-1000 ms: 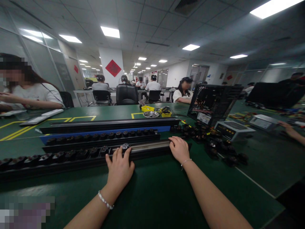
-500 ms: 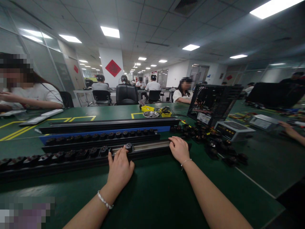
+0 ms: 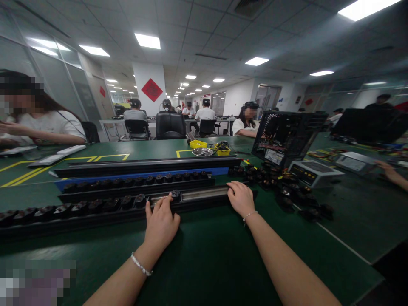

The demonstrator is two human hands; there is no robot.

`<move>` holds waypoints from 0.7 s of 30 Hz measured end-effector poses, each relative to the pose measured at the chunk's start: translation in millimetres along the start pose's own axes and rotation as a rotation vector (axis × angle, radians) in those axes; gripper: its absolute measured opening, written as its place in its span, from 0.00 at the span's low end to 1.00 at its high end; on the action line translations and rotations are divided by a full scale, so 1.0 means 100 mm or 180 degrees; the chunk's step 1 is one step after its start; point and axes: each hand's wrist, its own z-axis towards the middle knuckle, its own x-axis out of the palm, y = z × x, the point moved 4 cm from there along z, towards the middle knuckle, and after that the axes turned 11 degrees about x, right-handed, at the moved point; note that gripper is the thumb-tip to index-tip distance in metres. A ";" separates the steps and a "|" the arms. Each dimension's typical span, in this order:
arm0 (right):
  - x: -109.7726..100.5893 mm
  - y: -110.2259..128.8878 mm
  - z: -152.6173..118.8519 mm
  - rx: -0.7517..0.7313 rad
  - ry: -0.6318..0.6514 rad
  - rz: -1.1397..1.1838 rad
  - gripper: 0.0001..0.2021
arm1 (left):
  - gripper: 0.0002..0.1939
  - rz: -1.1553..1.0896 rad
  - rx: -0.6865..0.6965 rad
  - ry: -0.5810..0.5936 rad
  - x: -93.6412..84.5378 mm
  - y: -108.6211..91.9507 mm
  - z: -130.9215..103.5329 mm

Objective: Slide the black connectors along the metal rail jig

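A long black rail (image 3: 204, 196) with a pale metal channel lies across the green table before me. Several black modules (image 3: 79, 208) sit in a row along its left part. My left hand (image 3: 163, 219) rests over the near edge with its fingers spread, one fingertip against a small black module (image 3: 175, 194) standing apart from the row. At the right end, my right hand (image 3: 241, 197) has its fingers curled over the rail and grips it. The undersides of both hands are hidden.
Behind lie a second rail with modules (image 3: 137, 182), a blue strip (image 3: 219, 171) and another black rail (image 3: 143, 165). Loose black parts (image 3: 287, 193), a power supply (image 3: 315, 173) and an open computer case (image 3: 280, 138) stand right. A co-worker's hand (image 3: 387, 170) is far right.
The small module and my left fingertips have slid slightly right along the rail. My right hand keeps its place on the rail's end. The view has shifted a little.
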 end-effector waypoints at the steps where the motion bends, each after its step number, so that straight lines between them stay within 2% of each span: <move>1: 0.00 0.00 0.00 0.0007 -0.0014 0.0008 0.17 | 0.25 -0.0002 -0.0006 0.0003 0.00 0.00 0.00; 7: -0.04 0.15 -0.05 -0.0184 0.0039 0.0223 0.16 | 0.25 -0.0004 0.0009 -0.0005 -0.01 -0.01 0.00; 14: -0.02 0.77 -0.43 -0.1257 0.0641 0.0492 0.17 | 0.26 0.0080 0.0097 -0.0021 -0.01 -0.04 0.00; 18: 0.04 1.02 -0.63 -0.1466 0.0829 0.0431 0.21 | 0.25 0.0140 0.0181 -0.0013 0.01 -0.07 -0.01; 21: 0.10 1.09 -0.68 -0.1495 0.0952 0.0316 0.23 | 0.24 0.0126 0.0223 -0.0020 0.02 -0.07 -0.01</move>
